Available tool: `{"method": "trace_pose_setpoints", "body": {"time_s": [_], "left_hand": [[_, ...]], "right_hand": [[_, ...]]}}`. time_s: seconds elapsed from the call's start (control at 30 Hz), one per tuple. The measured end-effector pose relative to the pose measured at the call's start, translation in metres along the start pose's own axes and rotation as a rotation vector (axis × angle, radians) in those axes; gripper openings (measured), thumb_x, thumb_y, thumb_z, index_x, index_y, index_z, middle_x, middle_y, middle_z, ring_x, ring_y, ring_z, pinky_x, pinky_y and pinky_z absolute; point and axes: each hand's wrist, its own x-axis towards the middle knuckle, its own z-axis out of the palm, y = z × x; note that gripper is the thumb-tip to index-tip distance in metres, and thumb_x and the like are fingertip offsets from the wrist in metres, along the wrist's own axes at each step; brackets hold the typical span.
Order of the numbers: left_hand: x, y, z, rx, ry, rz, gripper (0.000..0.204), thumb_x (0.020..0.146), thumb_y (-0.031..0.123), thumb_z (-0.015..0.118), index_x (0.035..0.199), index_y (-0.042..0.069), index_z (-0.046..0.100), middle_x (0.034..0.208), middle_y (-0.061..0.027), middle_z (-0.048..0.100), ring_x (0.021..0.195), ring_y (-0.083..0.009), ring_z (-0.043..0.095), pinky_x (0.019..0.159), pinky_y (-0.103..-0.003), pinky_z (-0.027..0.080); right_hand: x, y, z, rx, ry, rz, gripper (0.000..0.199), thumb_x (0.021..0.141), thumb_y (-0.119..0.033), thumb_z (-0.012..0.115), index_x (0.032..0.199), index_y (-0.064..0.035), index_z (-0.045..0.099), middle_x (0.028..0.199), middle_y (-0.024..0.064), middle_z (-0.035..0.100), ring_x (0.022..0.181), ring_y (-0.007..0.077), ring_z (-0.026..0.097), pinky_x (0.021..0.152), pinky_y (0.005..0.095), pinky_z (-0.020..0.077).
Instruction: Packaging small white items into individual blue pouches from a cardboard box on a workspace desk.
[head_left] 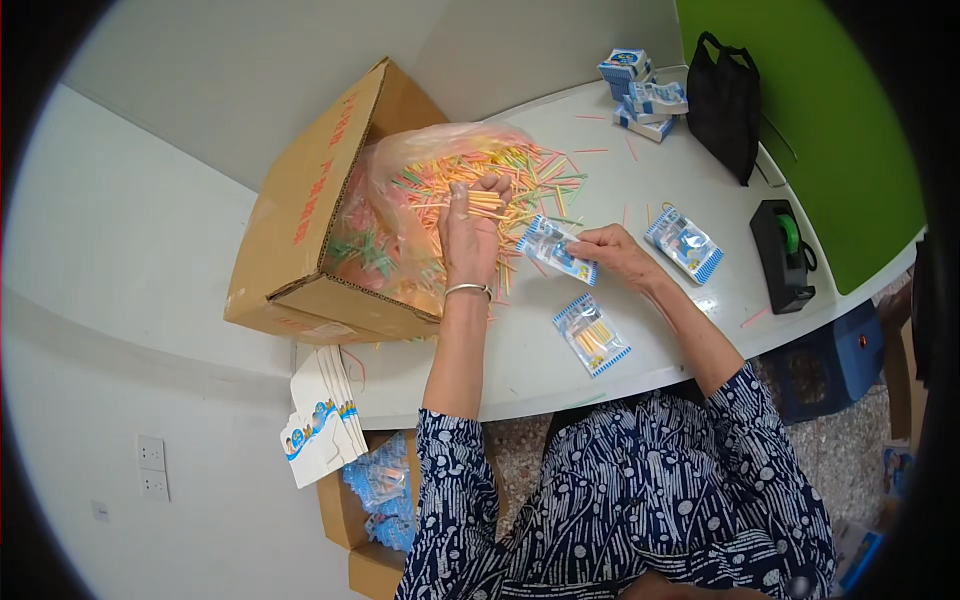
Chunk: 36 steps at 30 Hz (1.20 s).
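My left hand (pixel 468 235) is raised beside the spilled pile, its fingers curled around a small bunch of yellow-orange sticks (pixel 487 202). Between the thumb and fingers of my right hand (pixel 615 253) is one end of a blue-and-white clear plastic packet (pixel 553 245); I cannot tell whether it is empty. Nearer me lies a similar packet (pixel 592 335) with yellow-orange sticks showing inside. Another packet (pixel 685 243) rests right of my right hand. Thin pink, yellow, orange and green sticks (pixel 545 175) spill from a plastic bag (pixel 405 150) in a tipped cardboard box (pixel 300 190).
Small blue-and-white boxes (pixel 645 95) are stacked at the back, next to a black bag (pixel 725 110). A black tape dispenser (pixel 785 265) stands at the right edge. Flat printed cartons (pixel 325 420) hang at the left; below sits an open box of blue packets (pixel 385 490).
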Motion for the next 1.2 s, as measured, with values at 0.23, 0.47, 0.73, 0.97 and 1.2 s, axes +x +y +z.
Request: {"method": "trace_pose_setpoints", "body": {"time_s": [0.23, 0.47, 0.73, 0.97, 1.2], "left_hand": [[-0.029, -0.007, 0.023, 0.048, -0.05, 0.043, 0.031, 0.099, 0.027, 0.041, 0.103, -0.003, 0.048, 0.102, -0.0183, 0.059, 0.094, -0.0256, 0.061, 0.087, -0.037, 0.049], [-0.047, -0.015, 0.035, 0.167, -0.002, 0.041, 0.032, 0.099, 0.027, 0.039, 0.104, -0.004, 0.047, 0.099, -0.0178, 0.061, 0.094, -0.0236, 0.061, 0.087, -0.035, 0.048], [-0.059, -0.021, 0.036, 0.362, -0.045, 0.093, 0.027, 0.1, 0.023, 0.038, 0.104, -0.003, 0.044, 0.1, -0.0175, 0.061, 0.096, -0.0235, 0.061, 0.087, -0.034, 0.048], [-0.061, -0.02, 0.045, 0.335, -0.033, 0.117, 0.022, 0.1, 0.021, 0.038, 0.103, -0.001, 0.039, 0.099, -0.0164, 0.061, 0.096, -0.0231, 0.062, 0.087, -0.033, 0.048], [-0.07, -0.026, 0.038, 0.372, -0.002, 0.07, 0.041, 0.101, 0.029, 0.033, 0.112, -0.008, 0.049, 0.109, -0.0185, 0.059, 0.107, -0.0235, 0.057, 0.096, -0.036, 0.042]], "right_hand": [[-0.009, 0.002, 0.001, 0.092, -0.029, 0.02, 0.023, 0.086, -0.02, 0.064, 0.093, 0.0011, 0.07, 0.085, 0.0007, 0.066, 0.081, 0.0056, 0.054, 0.076, 0.0205, 0.0402], [-0.013, 0.005, 0.002, 0.156, -0.045, 0.003, 0.024, 0.087, -0.02, 0.063, 0.097, 0.0011, 0.069, 0.087, 0.0008, 0.066, 0.083, 0.0054, 0.054, 0.079, 0.02, 0.0407], [-0.016, 0.008, 0.003, 0.114, -0.056, -0.036, 0.021, 0.089, -0.02, 0.061, 0.085, -0.0003, 0.068, 0.077, -0.0049, 0.058, 0.075, 0.0025, 0.047, 0.069, 0.0196, 0.0382], [-0.021, -0.006, 0.004, -0.018, -0.091, -0.021, 0.025, 0.089, -0.023, 0.061, 0.081, 0.0001, 0.067, 0.073, -0.0061, 0.053, 0.073, 0.0025, 0.043, 0.066, 0.02, 0.0365], [-0.02, 0.004, 0.003, 0.146, -0.02, -0.059, 0.025, 0.09, -0.023, 0.06, 0.083, 0.0002, 0.068, 0.074, -0.0059, 0.054, 0.073, 0.0025, 0.044, 0.067, 0.0199, 0.0368]]}}
